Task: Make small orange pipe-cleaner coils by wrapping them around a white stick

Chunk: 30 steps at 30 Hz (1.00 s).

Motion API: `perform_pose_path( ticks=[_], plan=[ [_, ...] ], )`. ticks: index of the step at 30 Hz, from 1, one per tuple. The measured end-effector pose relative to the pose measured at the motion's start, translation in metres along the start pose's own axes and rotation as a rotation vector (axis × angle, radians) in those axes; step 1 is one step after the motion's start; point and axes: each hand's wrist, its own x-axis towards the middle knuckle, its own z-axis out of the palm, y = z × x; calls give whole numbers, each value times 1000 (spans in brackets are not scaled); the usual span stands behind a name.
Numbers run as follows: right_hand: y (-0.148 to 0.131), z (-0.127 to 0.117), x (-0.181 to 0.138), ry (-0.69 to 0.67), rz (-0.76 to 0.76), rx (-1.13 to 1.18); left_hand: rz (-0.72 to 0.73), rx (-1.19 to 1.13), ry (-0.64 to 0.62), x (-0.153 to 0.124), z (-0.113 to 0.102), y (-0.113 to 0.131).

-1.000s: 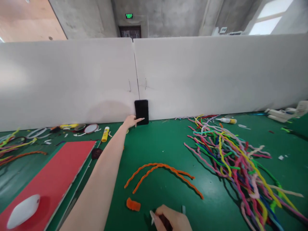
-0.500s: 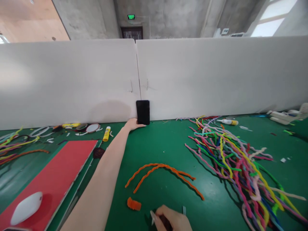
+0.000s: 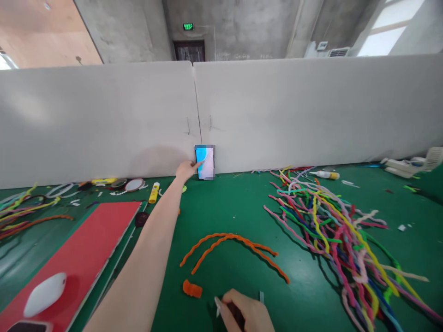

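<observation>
At the end of my outstretched arm, my left hand has one finger extended onto the lit screen of a smartphone. The other fingers look bent, and nothing is held in them. The phone stands upright against the white partition. Low in the view, my right hand rests near the table with its fingers curled together; what they hold, if anything, is hidden. To its left lies a short coiled piece of orange pipe cleaner. Beyond both, two long orange pipe cleaners lie curved and crossing on the green tabletop.
A tangled heap of coloured pipe cleaners spreads over the right side. At left, a white computer mouse sits on a red board. A yellow glue stick stands behind my left forearm. The white partition closes off the back.
The phone's screen has gone from dark to lit. My left hand has moved from the phone's lower edge up to its screen. My right hand stays nearly where it was.
</observation>
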Motion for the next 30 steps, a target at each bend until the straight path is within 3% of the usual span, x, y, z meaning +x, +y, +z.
perform_pose_path(
  ticks=[4,8,15,18,20,24,30],
  plan=[
    [-3,-6,-4,-46,-55,49,-41,8,205,-19,-28,8],
    [-4,-9,-8,17,-135,83,25,4,239,-74,-31,21],
    [1,-5,-6,175,-174,403,426,-25,-11,-212,-8,61],
    [4,-11,-7,240,-231,427,726,37,-190,-253,-2,66],
    [5,-20,-10,293,-292,401,839,136,-271,-266,2,65],
    [6,-39,-14,356,-343,412,826,212,-256,-268,5,62],
    [-1,-56,-16,228,-304,690,760,245,-189,-260,-1,69]
  ],
)
